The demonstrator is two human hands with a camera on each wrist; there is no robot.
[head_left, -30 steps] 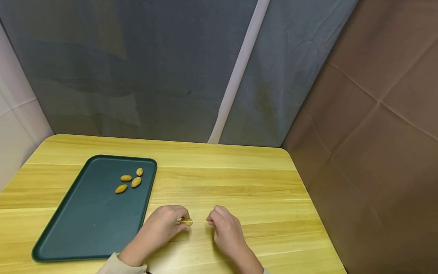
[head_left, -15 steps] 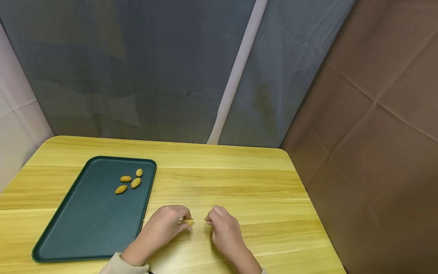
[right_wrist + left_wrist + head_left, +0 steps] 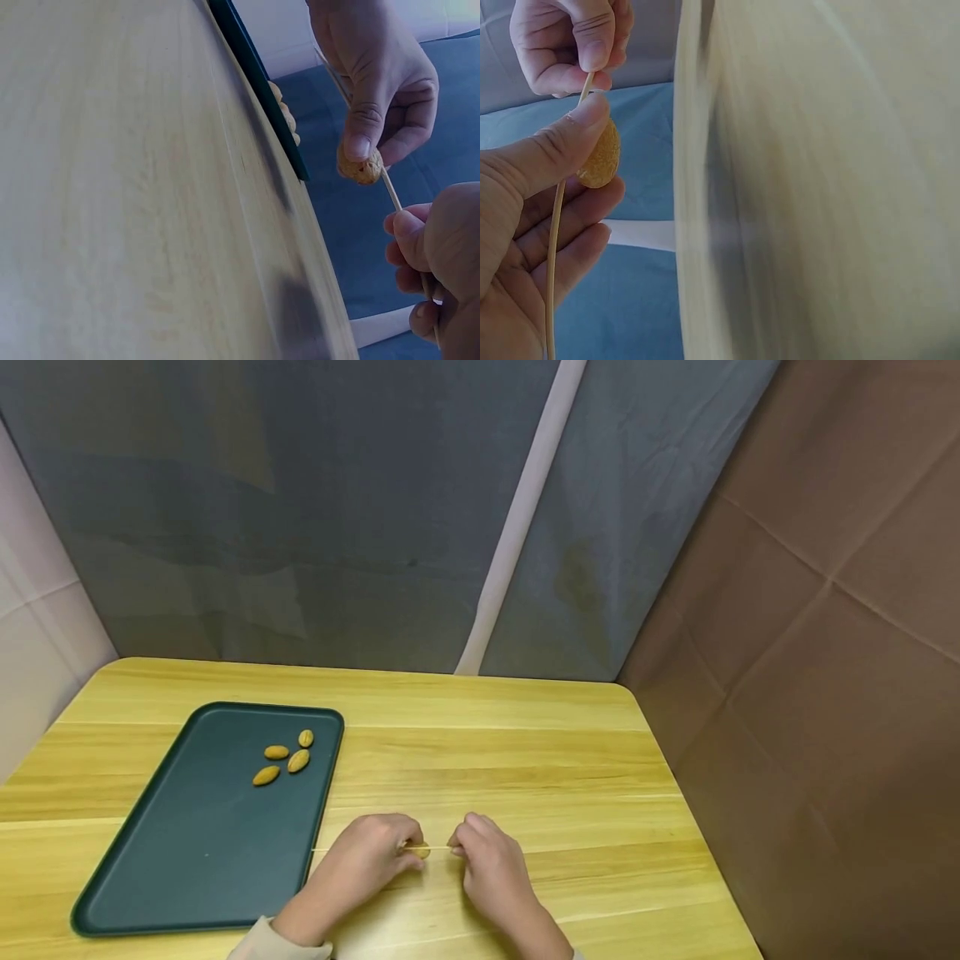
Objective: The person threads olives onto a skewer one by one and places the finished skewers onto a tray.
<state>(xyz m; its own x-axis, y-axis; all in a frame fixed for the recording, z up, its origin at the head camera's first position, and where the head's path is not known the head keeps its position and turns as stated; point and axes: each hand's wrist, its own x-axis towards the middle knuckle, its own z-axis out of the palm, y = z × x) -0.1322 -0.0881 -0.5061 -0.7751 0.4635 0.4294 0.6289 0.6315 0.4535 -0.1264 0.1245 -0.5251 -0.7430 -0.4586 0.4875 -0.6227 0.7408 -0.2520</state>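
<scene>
"What's biggest there?"

"The blue-grey cloth backdrop (image 3: 337, 552) behind everything, with a creased brown cloth wall (image 3: 810, 610) to the right."

"And in front of those?"

"A yellow wood-grain table (image 3: 540, 752) with rounded far corners. On its left side lies a dark green, low-rimmed rectangular tray (image 3: 187, 852)."

"Where are the hands?"

"Over the near part of the table, apart, fingertips facing. The bare left hand (image 3: 367, 856) is just beside the tray; the bare right hand (image 3: 491, 864) is further right."

"Are they holding anything?"

"Both. The right thumb and fingers pinch a thin, pale wooden stick (image 3: 553, 255), which spans the gap and runs back along the left palm. The left thumb presses against the fingers, gripping a rough, golden-brown oval nut (image 3: 602, 157) at the stick."

"Through it or beside it?"

"I can't tell; the thumb covers the spot."

"Anything smaller?"

"Four similar tan oval nuts (image 3: 298, 761), grouped near the tray's far right corner."
</scene>
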